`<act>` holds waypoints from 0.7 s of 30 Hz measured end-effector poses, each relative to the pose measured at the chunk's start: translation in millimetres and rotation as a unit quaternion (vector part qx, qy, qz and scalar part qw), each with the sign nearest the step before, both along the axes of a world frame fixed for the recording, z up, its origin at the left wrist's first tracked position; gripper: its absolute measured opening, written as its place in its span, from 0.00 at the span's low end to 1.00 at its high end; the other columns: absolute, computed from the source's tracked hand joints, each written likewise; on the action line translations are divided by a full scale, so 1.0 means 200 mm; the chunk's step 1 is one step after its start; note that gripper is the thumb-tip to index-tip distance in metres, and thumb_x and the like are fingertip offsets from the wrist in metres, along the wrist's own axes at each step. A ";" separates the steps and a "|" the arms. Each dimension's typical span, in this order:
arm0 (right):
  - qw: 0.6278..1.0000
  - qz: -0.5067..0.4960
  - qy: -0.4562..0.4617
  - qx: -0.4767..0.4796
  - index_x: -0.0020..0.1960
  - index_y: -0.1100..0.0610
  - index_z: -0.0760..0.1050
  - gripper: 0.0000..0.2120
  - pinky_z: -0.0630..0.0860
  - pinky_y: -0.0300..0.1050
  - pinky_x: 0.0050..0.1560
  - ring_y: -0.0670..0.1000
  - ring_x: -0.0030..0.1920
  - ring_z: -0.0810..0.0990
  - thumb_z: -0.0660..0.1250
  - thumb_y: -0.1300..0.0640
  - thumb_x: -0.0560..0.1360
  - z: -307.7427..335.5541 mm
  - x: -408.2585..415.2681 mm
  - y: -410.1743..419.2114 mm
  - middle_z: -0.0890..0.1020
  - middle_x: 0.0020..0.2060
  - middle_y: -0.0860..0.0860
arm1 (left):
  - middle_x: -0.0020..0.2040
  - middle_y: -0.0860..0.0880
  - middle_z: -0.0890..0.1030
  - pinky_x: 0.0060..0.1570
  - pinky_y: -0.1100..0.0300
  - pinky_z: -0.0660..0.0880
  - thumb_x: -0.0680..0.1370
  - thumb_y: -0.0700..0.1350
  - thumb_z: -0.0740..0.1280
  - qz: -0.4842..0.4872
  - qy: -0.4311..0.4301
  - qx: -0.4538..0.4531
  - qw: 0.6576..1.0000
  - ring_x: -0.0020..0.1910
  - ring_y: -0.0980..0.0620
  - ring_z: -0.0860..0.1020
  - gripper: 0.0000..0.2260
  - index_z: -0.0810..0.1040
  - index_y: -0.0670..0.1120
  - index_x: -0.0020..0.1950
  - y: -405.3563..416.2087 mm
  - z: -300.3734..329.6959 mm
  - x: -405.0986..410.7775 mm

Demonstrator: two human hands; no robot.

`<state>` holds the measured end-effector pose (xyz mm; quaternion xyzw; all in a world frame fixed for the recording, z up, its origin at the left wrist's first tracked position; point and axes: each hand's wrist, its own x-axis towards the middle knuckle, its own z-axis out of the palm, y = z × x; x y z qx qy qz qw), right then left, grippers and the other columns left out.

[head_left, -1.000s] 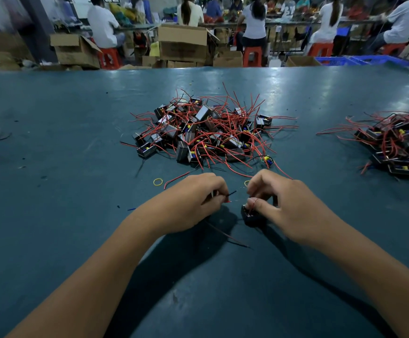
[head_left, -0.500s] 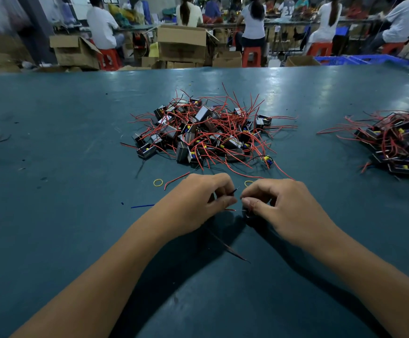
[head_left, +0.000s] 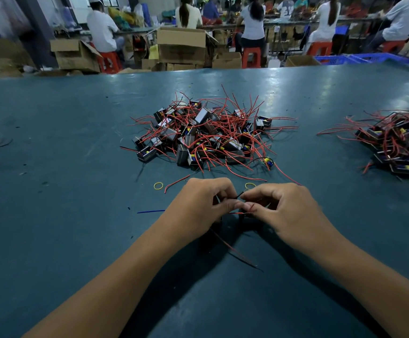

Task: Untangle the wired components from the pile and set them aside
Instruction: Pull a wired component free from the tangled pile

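Head: left hand (head_left: 198,206) and right hand (head_left: 283,211) pinch wires (head_left: 237,212)

Held part: your curled left hand (head_left: 199,206) and right hand (head_left: 283,211) cover whatever body the thin red and black wires (head_left: 237,213) run from; you can't make it out.
Right-hand heap: the second tangle of black boxes with red leads (head_left: 398,145) is cut off by the right edge.
Left edge: dark loose bits on the teal table (head_left: 52,215) are cropped, too small to identify.
Background: the seated workers (head_left: 102,28) are blurred.
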<state>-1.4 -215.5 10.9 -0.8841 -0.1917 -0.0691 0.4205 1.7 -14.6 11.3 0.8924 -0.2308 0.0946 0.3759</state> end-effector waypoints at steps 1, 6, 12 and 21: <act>1.000 -0.007 -0.001 0.003 0.50 0.52 0.85 0.07 0.71 0.25 0.41 0.32 0.41 0.80 0.77 0.55 0.72 0.00 0.00 0.00 0.84 0.39 0.38 | 0.34 0.54 0.79 0.29 0.67 0.68 0.75 0.50 0.74 -0.001 0.000 -0.001 1.000 0.29 0.58 0.73 0.08 0.81 0.48 0.43 0.00 0.00 0.00; 0.999 -0.023 0.013 0.023 0.51 0.52 0.86 0.07 0.72 0.25 0.43 0.33 0.42 0.81 0.77 0.56 0.72 -0.01 -0.01 0.01 0.85 0.40 0.39 | 0.32 0.56 0.78 0.30 0.63 0.71 0.75 0.50 0.74 0.007 0.002 -0.005 1.000 0.29 0.59 0.73 0.06 0.81 0.49 0.42 -0.01 0.00 0.00; 0.997 -0.068 0.013 0.040 0.47 0.52 0.84 0.06 0.72 0.26 0.38 0.35 0.37 0.81 0.77 0.59 0.72 -0.01 -0.04 0.05 0.84 0.34 0.41 | 0.31 0.58 0.77 0.30 0.66 0.70 0.76 0.47 0.74 0.027 -0.013 -0.002 1.000 0.29 0.58 0.75 0.05 0.81 0.50 0.41 -0.02 0.00 0.00; 0.997 -0.067 -0.031 -0.032 0.43 0.50 0.80 0.03 0.68 0.33 0.43 0.43 0.41 0.76 0.71 0.57 0.75 -0.03 -0.06 0.08 0.81 0.38 0.42 | 0.33 0.59 0.78 0.33 0.70 0.69 0.80 0.43 0.69 0.032 -0.019 0.016 0.999 0.33 0.60 0.76 0.04 0.82 0.46 0.45 -0.01 0.03 -0.03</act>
